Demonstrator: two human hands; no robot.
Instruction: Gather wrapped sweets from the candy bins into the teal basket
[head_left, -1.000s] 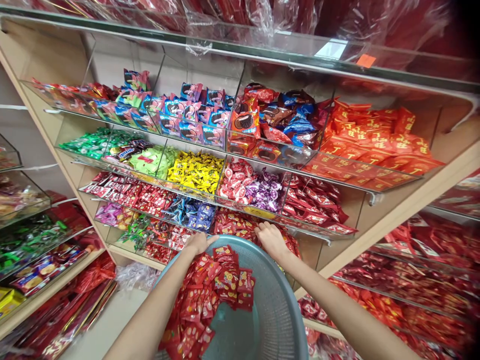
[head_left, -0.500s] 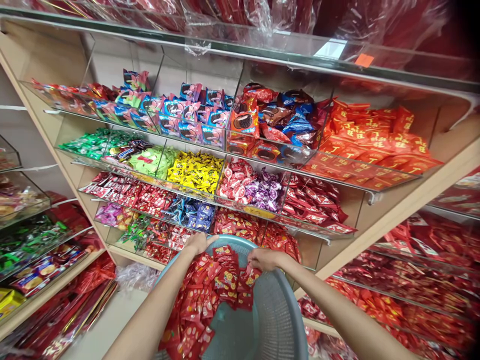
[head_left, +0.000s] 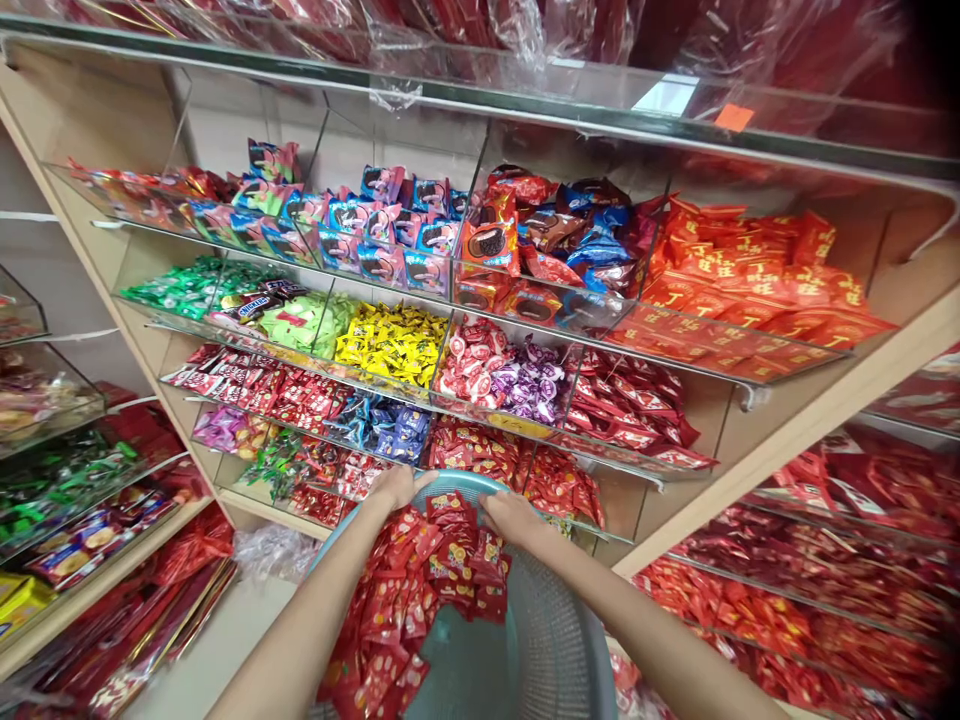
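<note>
A blue-grey plastic basket (head_left: pixel 551 640) tilts toward the shelves, half full of small red candy packets (head_left: pixel 420 590). My left hand (head_left: pixel 396 486) grips the basket's far rim, fingers curled over the edge. My right hand (head_left: pixel 508 516) rests on the top of the packet pile near the rim, fingers bent down among the packets; whether it has hold of any I cannot tell. Just beyond the rim lies a clear shelf bin of the same red packets (head_left: pixel 517 465).
Tiered clear acrylic bins (head_left: pixel 450 300) hold sweets in blue, green, yellow, purple and red wrappers. More bins stand on the left (head_left: pixel 52 470) and red packets on the right (head_left: pixel 825 590). A wooden shelf frame (head_left: pixel 787 440) slants down at the right.
My right hand has drawn back from the shelf bin and come down onto the packets in the basket. My left hand has stayed on the rim.
</note>
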